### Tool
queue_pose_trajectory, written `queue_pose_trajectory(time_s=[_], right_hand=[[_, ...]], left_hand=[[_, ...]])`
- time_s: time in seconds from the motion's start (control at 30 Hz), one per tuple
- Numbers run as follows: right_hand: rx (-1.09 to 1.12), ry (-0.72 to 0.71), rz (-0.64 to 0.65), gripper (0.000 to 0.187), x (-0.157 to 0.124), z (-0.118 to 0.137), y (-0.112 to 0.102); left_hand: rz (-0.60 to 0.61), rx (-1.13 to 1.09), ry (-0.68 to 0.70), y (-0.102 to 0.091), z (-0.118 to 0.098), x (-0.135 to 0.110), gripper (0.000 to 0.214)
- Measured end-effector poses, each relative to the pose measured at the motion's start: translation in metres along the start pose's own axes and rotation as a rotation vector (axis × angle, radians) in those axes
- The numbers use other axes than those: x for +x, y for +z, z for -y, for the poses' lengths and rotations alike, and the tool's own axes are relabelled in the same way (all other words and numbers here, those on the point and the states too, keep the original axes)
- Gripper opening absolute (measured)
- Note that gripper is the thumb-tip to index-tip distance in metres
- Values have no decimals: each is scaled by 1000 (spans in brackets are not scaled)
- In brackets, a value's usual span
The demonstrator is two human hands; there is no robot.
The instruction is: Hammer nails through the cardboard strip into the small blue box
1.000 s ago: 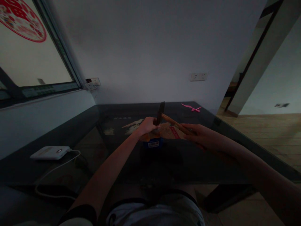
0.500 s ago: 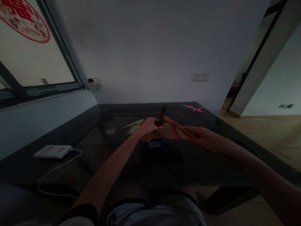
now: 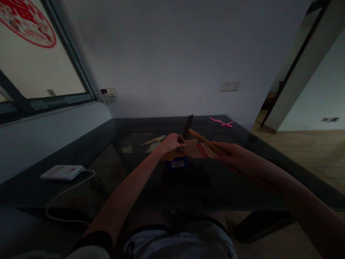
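Dim light, pale wall behind dark glossy table. Window upper left with round red decal, double socket on the wall. Right side: door opening, pale brown floor beside table.

In the hammer we saw a smooth wooden handle and a matt, metal-looking head. Our tabletop looked glossy and glass-like, the brown sheet papery, the power bank smooth plastic, the ribbon cloth-like.

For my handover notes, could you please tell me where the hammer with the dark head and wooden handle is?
In the head view, the hammer is just right of centre, its handle in the right hand, its head near the left hand.
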State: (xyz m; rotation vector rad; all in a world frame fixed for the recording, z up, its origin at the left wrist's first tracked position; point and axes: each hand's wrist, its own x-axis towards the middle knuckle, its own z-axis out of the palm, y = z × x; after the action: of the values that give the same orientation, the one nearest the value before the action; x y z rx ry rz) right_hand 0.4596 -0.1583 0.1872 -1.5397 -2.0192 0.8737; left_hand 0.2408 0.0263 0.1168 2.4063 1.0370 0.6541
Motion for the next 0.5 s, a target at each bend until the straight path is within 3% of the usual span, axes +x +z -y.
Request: queue_pose_trajectory(time_s=[0.23, 0.5], right_hand=[[-3, -33, 33, 48, 2, -1, 5], [15, -13, -3, 54, -2, 5, 0]], left_hand=[[-10, 32, -9, -3, -6, -2, 25], [12, 17, -10, 0, -2, 1, 17]])
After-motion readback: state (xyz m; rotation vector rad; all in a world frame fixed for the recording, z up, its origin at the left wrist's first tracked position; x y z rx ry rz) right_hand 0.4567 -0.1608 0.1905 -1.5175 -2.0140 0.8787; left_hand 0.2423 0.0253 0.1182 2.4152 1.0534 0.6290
